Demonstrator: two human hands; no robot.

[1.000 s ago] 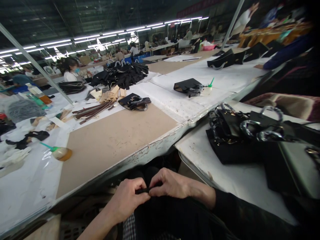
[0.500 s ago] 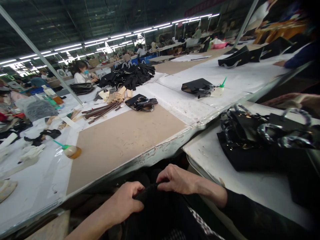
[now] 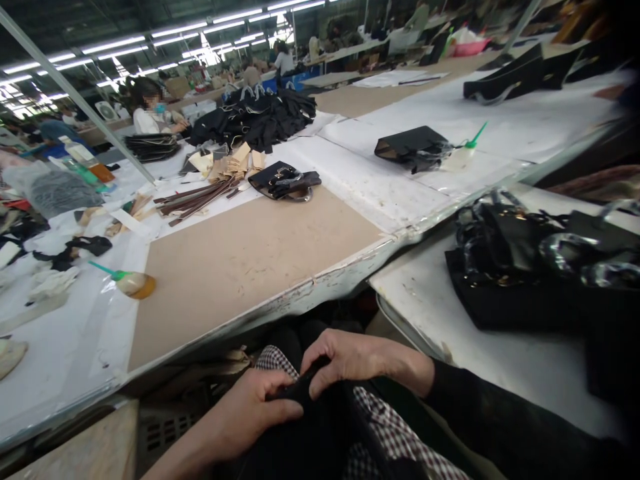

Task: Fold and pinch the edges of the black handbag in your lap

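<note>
Both hands are low in my lap, below the table edge. My left hand (image 3: 253,407) is closed on the edge of a piece of black fabric (image 3: 305,433). My right hand (image 3: 350,357) pinches the same black fabric just beside it, fingers curled down. A black-and-white checked cloth (image 3: 385,427) shows under and around the black fabric. The right arm wears a black sleeve.
A long work table (image 3: 240,260) with a brown board runs ahead. On it lie a glue bottle with green nozzle (image 3: 127,283), brown straps (image 3: 195,199), a small black bag (image 3: 285,181) and another black bag (image 3: 413,147). Black handbags (image 3: 505,267) sit on the right side table. Other workers sit far back.
The view has tilted down slightly. My hands have pulled the black fabric back, and the checked cloth now shows beneath it.
</note>
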